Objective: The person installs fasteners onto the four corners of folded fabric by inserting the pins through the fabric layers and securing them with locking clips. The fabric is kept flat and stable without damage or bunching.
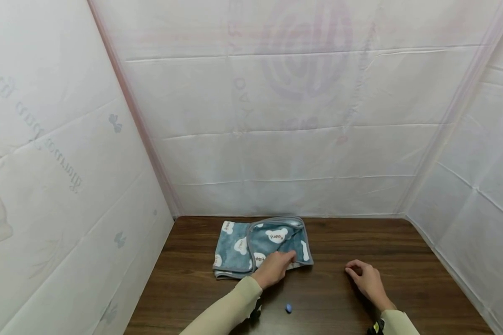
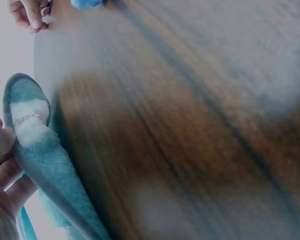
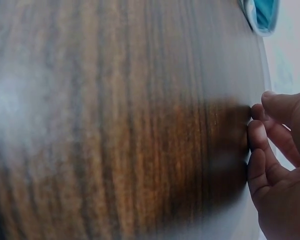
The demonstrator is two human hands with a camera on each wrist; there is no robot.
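Observation:
A blue fleece blanket (image 1: 231,246) with white bear-head prints and grey edging lies folded toward the back of the table. My left hand (image 1: 274,269) is at its front edge, right of the middle. Thumb and fingers pinch the grey-edged cloth (image 2: 65,172) in the left wrist view, where a fold of it stands up off the table. To the right of the blanket and apart from it, my right hand (image 1: 366,280) rests its fingertips on the wood. Loosely bent, its fingers (image 3: 258,135) hold nothing.
A small blue oval object (image 1: 288,308) lies on the dark brown wooden table (image 1: 335,316) between the forearms. White printed sheeting (image 1: 293,153) stands behind the table and along both sides.

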